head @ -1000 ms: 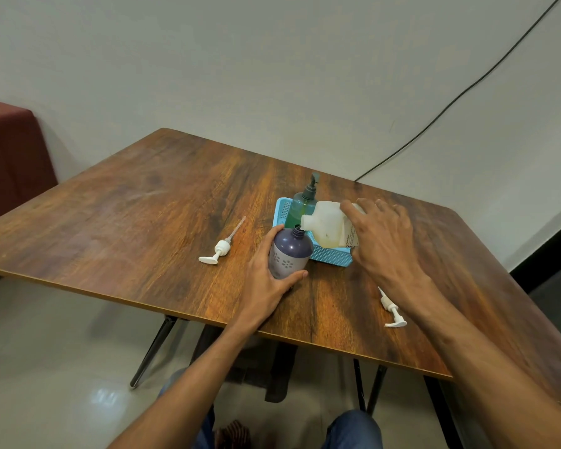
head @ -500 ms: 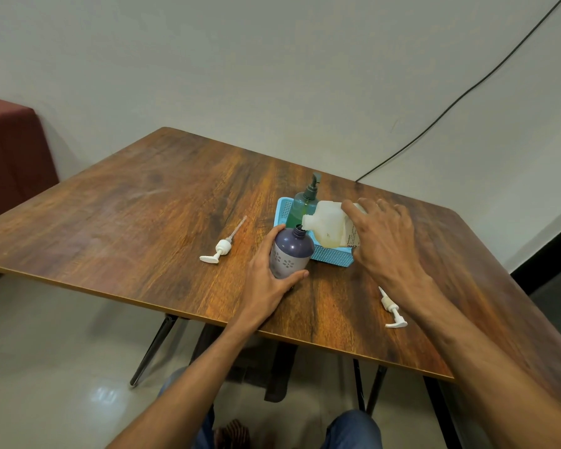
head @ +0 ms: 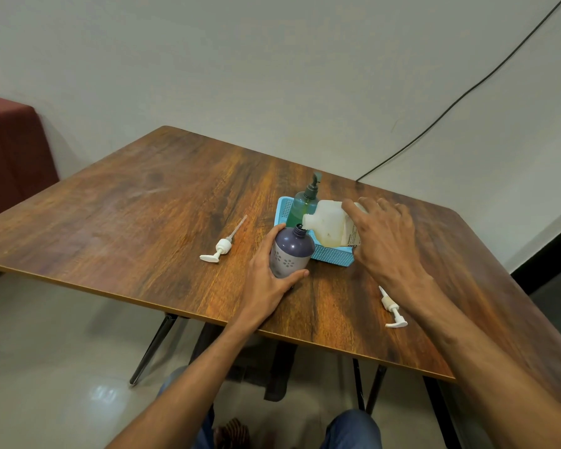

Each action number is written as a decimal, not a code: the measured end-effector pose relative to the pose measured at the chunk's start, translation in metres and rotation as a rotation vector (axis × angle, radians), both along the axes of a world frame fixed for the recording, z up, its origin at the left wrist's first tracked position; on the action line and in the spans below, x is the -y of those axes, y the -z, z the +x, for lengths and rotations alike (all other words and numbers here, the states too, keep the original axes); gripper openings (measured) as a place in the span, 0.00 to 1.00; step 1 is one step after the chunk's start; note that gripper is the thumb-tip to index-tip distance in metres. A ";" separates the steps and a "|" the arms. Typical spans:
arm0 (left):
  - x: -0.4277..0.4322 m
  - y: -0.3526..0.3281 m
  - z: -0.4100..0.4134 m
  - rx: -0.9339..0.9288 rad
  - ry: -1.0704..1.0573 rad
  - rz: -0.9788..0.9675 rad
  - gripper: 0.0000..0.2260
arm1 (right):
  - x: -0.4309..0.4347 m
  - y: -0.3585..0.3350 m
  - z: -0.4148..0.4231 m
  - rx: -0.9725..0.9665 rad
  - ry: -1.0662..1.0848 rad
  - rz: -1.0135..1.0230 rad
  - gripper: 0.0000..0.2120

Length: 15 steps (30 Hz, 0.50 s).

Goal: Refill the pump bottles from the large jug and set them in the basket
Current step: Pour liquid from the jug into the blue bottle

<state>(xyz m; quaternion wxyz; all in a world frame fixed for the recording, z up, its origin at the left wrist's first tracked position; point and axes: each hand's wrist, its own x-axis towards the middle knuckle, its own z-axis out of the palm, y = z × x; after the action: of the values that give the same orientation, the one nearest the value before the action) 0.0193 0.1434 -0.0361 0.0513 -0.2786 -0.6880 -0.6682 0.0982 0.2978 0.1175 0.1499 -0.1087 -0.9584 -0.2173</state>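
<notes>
Pouring is the step in hand: the purple bottle (head: 292,251) stands open-necked on the table (head: 143,205), your left hand (head: 266,277) curled round its near side and gripping it; the large jug (head: 331,226) is tipped over, spout at the bottle's mouth, your right hand (head: 382,234) clasping its rear end; whether liquid is running cannot be told. Just beyond both hands sits the blue basket (head: 332,256), the green pump bottle (head: 305,202) upright inside, pump fitted. Next, by my judgement, you level the jug and fetch a pump; one white pump (head: 221,247) lies left of your left hand; the second pump (head: 391,307) lies beside your right wrist; screw it on, then lift the bottle into the basket.
</notes>
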 end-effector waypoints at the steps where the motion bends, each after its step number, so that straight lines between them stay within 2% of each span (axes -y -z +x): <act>1: 0.000 0.000 0.000 0.000 0.000 0.001 0.42 | 0.000 0.000 0.000 0.001 0.002 0.001 0.38; 15: -0.001 0.002 0.000 0.004 0.003 0.010 0.42 | 0.003 -0.002 0.001 0.009 0.009 -0.001 0.38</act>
<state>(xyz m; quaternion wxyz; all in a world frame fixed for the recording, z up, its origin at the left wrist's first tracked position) 0.0191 0.1440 -0.0379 0.0503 -0.2781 -0.6842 -0.6723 0.0990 0.2952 0.1194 0.1444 -0.1122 -0.9587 -0.2179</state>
